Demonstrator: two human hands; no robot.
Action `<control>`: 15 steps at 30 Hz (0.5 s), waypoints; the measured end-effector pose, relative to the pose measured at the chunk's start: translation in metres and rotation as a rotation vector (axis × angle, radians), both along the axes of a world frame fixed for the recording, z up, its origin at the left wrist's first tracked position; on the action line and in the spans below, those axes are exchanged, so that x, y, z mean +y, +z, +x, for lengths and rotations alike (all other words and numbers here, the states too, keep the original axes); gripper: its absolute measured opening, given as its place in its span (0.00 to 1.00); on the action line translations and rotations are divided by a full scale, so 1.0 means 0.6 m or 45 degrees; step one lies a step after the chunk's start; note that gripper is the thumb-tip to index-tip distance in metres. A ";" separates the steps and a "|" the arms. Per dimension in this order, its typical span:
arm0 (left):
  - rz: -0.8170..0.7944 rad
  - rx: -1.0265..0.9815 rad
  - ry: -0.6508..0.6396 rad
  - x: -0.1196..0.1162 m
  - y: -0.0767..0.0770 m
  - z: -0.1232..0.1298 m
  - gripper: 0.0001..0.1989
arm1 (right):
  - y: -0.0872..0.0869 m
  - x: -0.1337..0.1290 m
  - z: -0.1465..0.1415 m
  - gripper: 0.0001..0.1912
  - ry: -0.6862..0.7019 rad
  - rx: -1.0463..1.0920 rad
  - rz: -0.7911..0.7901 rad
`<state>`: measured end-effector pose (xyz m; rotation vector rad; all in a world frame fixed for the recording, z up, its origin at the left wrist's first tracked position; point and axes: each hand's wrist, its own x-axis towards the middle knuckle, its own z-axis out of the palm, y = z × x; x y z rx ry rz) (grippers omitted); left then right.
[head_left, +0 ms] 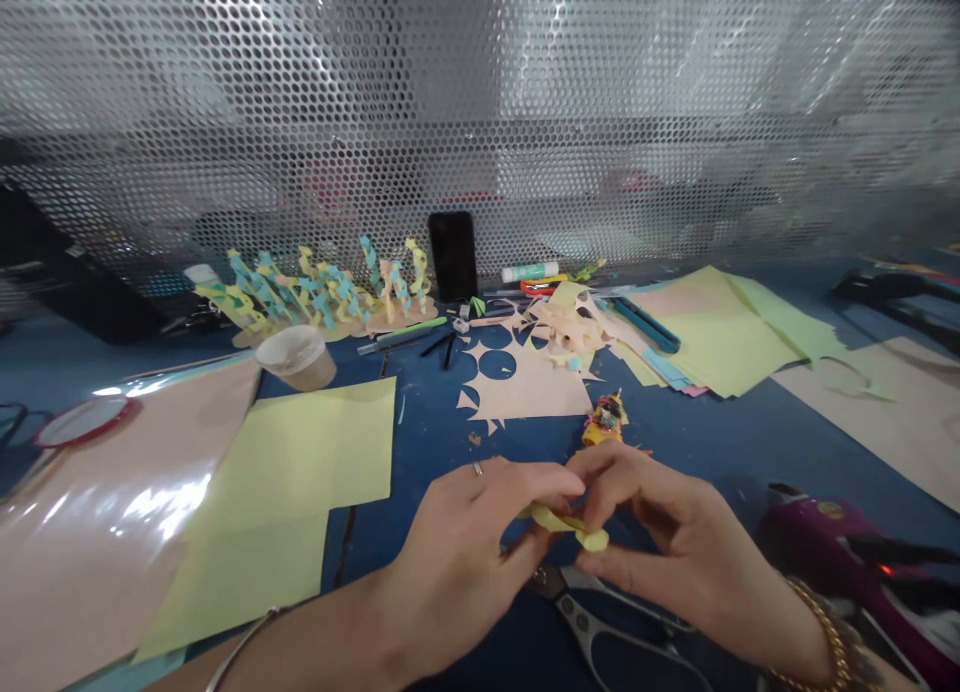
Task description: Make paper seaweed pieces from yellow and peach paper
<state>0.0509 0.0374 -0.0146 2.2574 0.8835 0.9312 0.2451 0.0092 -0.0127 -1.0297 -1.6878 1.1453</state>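
Yellow paper strip (553,521) is held up toward the bench's (424,422) near edge, scissors (581,624) lying below — left hand (469,537) pinching one end, right hand (675,532) pinching near the other. Looks like folding or twisting to me — next move probably calls for light, steady fingertips.

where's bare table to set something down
Likely best: blue tabletop between the right-side yellow paper sheets, bulky purple tool and bare right hand. A narrower strip, with a small brown scrap, lies left of the pink hole-cut paper sheet. Crowded: along the perforated silver metal screen.
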 end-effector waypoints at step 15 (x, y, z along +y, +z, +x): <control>0.052 0.030 -0.004 0.000 -0.004 -0.003 0.19 | -0.002 0.000 0.001 0.08 0.002 -0.005 0.019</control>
